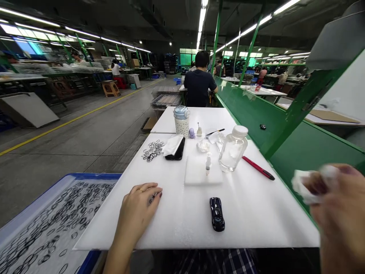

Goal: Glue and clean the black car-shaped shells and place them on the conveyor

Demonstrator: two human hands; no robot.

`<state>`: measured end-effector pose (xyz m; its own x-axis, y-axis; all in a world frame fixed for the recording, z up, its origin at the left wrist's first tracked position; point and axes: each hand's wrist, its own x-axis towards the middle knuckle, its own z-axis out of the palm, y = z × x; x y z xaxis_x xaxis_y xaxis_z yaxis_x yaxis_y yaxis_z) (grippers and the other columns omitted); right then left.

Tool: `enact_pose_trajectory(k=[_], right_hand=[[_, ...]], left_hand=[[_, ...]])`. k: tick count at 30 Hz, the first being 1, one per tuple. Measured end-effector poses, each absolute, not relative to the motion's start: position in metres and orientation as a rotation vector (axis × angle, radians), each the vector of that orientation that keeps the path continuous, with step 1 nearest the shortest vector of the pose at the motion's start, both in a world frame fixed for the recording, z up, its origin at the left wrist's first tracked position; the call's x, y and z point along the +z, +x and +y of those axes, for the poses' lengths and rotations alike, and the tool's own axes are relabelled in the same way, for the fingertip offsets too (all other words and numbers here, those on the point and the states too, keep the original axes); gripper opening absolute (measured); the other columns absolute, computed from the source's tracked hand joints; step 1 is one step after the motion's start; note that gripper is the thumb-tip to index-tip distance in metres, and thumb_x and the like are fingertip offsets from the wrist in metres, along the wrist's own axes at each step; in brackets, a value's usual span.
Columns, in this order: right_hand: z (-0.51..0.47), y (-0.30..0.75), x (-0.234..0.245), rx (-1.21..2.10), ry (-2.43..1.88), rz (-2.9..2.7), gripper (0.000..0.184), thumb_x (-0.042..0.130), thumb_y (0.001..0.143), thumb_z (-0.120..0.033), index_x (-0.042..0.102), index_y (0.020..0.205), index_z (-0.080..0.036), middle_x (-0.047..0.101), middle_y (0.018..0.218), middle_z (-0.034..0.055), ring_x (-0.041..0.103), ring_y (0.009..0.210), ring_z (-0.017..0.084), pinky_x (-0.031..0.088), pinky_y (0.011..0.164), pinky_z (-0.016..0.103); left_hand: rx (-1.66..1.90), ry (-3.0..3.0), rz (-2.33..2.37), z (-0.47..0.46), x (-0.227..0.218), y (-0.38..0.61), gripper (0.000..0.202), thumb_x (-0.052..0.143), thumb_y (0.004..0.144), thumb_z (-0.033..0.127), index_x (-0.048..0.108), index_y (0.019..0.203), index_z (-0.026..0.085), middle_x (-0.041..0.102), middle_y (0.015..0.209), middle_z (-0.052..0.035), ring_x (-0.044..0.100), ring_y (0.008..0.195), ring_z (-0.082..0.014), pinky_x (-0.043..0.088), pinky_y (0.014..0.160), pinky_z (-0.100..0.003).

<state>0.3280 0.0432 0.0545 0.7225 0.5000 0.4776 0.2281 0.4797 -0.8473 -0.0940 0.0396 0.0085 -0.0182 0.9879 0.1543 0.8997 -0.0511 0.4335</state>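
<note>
My left hand rests on the white table, fingers curled over a small dark ring-like part. My right hand, blurred at the right edge, is raised and closed on a white wipe. A glossy black oblong part lies on the table between the hands. Beyond it a small dropper bottle stands on a white pad, beside a clear plastic bottle.
A blue tray full of dark rings sits at my lower left. A ring pile, a black phone under a tissue, a dotted cup, a red pen. Green partition on the right. A seated person ahead.
</note>
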Motion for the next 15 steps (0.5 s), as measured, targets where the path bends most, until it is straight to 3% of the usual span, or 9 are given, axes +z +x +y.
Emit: enact_pose_trajectory(k=[3,8,11,15], right_hand=[[0.071,0.283,0.086,0.117,-1.169,-1.152,0.022,0.072,0.077,-0.043,0.066,0.080,-0.022,0.054,0.065,0.0002,0.045,0.054,0.014,0.034,0.048,0.030],[0.130,0.251,0.107,-0.245,-1.088,-1.582,0.021,0.049,0.094,-0.035,0.064,0.091,-0.020,0.061,0.079,0.0037,0.056,0.071,0.017,0.044,0.066,0.032],[0.152,0.247,0.095,-0.250,-1.088,-1.716,0.020,0.052,0.090,-0.036,0.062,0.098,-0.020,0.061,0.096,0.0088,0.058,0.089,0.024,0.047,0.078,0.037],[0.154,0.253,0.069,-0.168,-1.148,-1.660,0.037,0.057,0.084,-0.038,0.054,0.115,-0.018,0.061,0.106,0.0125,0.058,0.095,0.027,0.048,0.080,0.040]], left_hand=[[0.700,2.045,1.994,0.039,0.006,-0.094,0.031,0.047,0.084,0.039,0.074,0.091,0.027,0.071,0.112,-0.0043,0.057,0.109,-0.0327,0.043,0.088,-0.051],[0.975,2.075,1.955,0.035,0.005,-0.091,0.028,0.047,0.086,0.039,0.071,0.089,0.025,0.073,0.097,-0.0032,0.064,0.096,-0.0282,0.047,0.081,-0.043],[1.167,2.117,1.902,0.030,0.001,-0.082,0.027,0.047,0.090,0.037,0.070,0.091,0.022,0.073,0.092,-0.0030,0.067,0.086,-0.0228,0.051,0.076,-0.035],[1.167,2.277,1.704,0.020,-0.004,-0.064,0.025,0.046,0.092,0.027,0.070,0.089,0.021,0.072,0.087,-0.0027,0.068,0.082,-0.0193,0.053,0.075,-0.030]])
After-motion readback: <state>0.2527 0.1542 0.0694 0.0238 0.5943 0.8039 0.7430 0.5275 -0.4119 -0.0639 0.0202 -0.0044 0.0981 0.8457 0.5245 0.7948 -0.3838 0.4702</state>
